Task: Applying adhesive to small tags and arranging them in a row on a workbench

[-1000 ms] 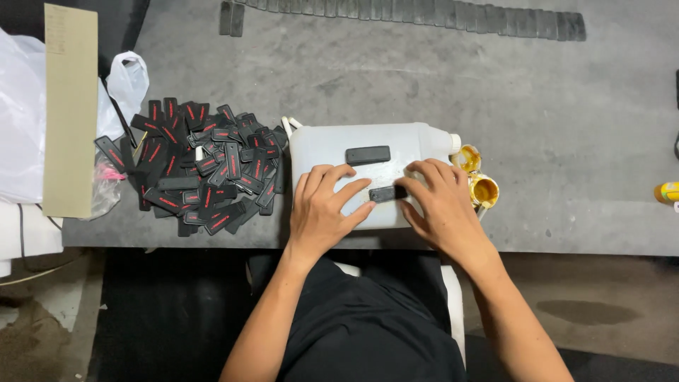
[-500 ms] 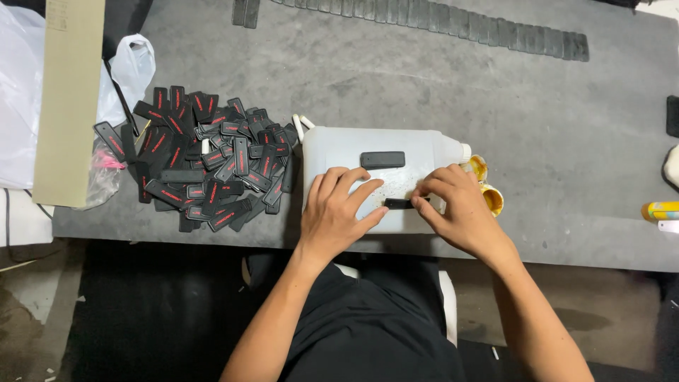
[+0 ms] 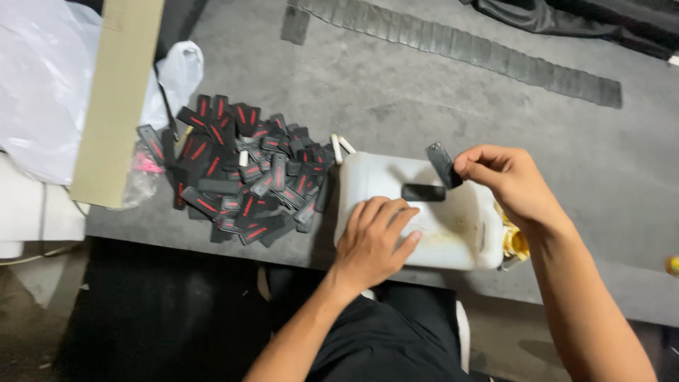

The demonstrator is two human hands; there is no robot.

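Black tag (image 3: 441, 163) pinched by right hand (image 3: 509, 180) above white jug (image 3: 453, 233), tag pile (image 3: 240, 180) left.

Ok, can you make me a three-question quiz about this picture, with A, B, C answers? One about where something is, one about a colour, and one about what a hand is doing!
1. Where is the pile of black tags?
A. To the left of the white jug
B. Inside the jug
C. On the floor

2. What colour are the marks on the tags?
A. Green
B. Red
C. Blue

3. What is the right hand doing?
A. Lying flat on the table
B. Pinching one black tag in the air
C. Holding a cup

Answers: 1 A, the pile lies on the grey table beside the jug. 2 B, red stripes show. 3 B, the fingers grip the lifted tag, while the left hand rests on the jug.
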